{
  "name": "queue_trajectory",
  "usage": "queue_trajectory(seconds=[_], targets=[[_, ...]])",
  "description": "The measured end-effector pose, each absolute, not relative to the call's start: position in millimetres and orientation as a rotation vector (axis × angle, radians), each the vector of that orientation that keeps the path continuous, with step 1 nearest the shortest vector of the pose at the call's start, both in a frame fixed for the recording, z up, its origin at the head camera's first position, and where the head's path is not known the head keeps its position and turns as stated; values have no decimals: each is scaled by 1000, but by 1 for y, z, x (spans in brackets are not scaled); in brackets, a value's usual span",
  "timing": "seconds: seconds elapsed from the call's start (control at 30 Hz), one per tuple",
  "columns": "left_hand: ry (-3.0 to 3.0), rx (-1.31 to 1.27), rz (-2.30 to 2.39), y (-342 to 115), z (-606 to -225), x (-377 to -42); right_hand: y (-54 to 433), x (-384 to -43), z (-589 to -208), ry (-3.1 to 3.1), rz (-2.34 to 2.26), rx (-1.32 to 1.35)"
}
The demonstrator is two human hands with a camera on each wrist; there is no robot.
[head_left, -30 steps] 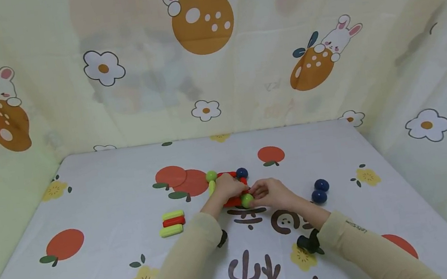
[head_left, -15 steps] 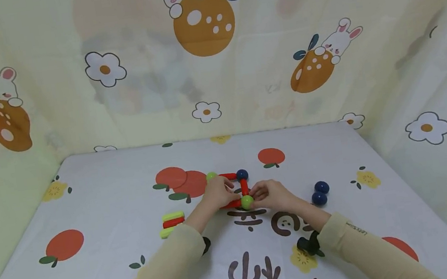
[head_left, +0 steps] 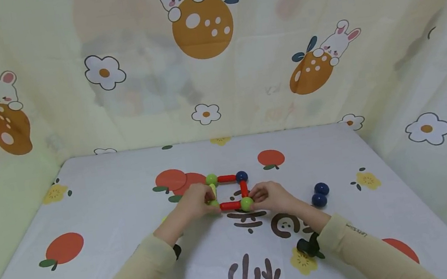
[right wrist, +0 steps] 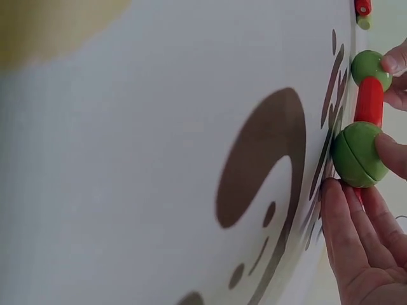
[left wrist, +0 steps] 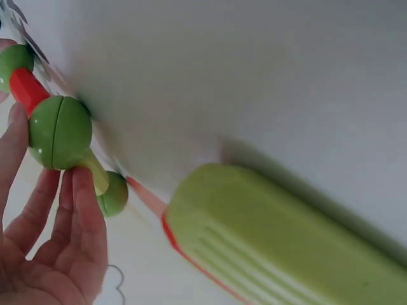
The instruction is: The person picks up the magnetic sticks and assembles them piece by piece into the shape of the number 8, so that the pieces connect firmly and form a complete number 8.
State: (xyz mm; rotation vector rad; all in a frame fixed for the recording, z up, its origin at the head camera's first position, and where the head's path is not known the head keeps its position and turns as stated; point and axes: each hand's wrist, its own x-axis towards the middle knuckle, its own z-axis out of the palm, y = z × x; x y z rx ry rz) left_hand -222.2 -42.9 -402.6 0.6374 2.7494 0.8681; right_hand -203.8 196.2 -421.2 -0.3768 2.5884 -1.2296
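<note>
A square of balls and rods lies flat on the table. My left hand (head_left: 195,201) pinches the green ball (left wrist: 60,133) at its near left corner between thumb and fingers. At the near right corner, the thumb and fingers of my right hand (head_left: 272,197) hold another green ball (right wrist: 359,154). A red rod (head_left: 230,205) runs between these two balls. The far side has a green ball (head_left: 211,179), a red rod (head_left: 226,178) and a dark blue ball (head_left: 241,177). A red rod (head_left: 244,189) forms the right side, a yellow-green rod (head_left: 213,189) the left.
Two dark blue balls (head_left: 320,194) lie to the right of my right hand. Loose rods, including a yellow-green rod (left wrist: 273,235), lie left of the square, mostly hidden by my left arm in the head view. A printed cloth (head_left: 99,200) covers the table.
My left hand has moved left from the right part of the square to its near left corner, uncovering the middle. My right hand has stayed at the near right green ball.
</note>
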Motion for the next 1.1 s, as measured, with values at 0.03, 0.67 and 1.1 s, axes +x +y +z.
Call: queue_trajectory(seconds=[0.03, 0.67, 1.1], targets=[[2745, 618, 877, -44, -402, -222, 196, -204, -422, 2595, -1226, -381], [2819, 556, 742, -34, -398, -230, 190, -212, -419, 2661, -1204, -397], [2853, 591, 666, -41, -396, -224, 187, -217, -417, 2689, -1135, -431]])
